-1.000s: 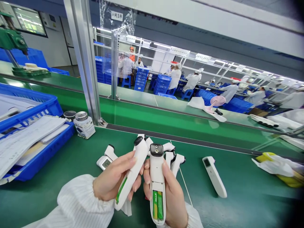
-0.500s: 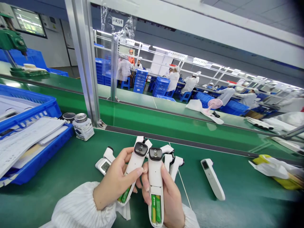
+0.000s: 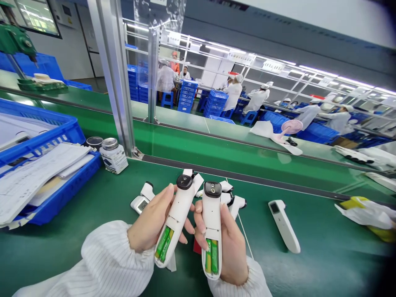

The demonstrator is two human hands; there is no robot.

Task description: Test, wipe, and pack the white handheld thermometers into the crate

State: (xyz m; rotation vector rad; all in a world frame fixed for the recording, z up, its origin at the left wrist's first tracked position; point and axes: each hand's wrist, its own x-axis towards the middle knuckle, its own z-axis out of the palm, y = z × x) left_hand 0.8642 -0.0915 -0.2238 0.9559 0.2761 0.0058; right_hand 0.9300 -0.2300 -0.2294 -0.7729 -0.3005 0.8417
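My left hand point(image 3: 154, 218) is closed round a white infrared thermometer point(image 3: 177, 210), its black sensor end up and its battery bay uncovered. Two green batteries point(image 3: 164, 244) lie in that bay. In my right hand point(image 3: 232, 243) is a second white infrared thermometer point(image 3: 212, 214), held upright beside the first, also with green batteries point(image 3: 212, 255) showing in its open bay. Behind the hands several more white thermometers point(image 3: 238, 203) lie in a cluster on the green bench. One with a small display point(image 3: 141, 204) rests left of my left hand. Something red shows partly between the hands.
To the right lies a single thermometer point(image 3: 284, 227). A blue crate point(image 3: 72, 177) with papers and a small metal-capped bottle point(image 3: 114, 156) stand at left. A metal post point(image 3: 114, 78) rises behind. Yellow and white wrapping point(image 3: 368, 216) lies far right; a pink fan point(image 3: 291, 127) sits beyond.
My left thumb has lifted off the left thermometer's front, and its batteries now show more fully. The whole view has shifted slightly, with the bench scene moving right in the picture.
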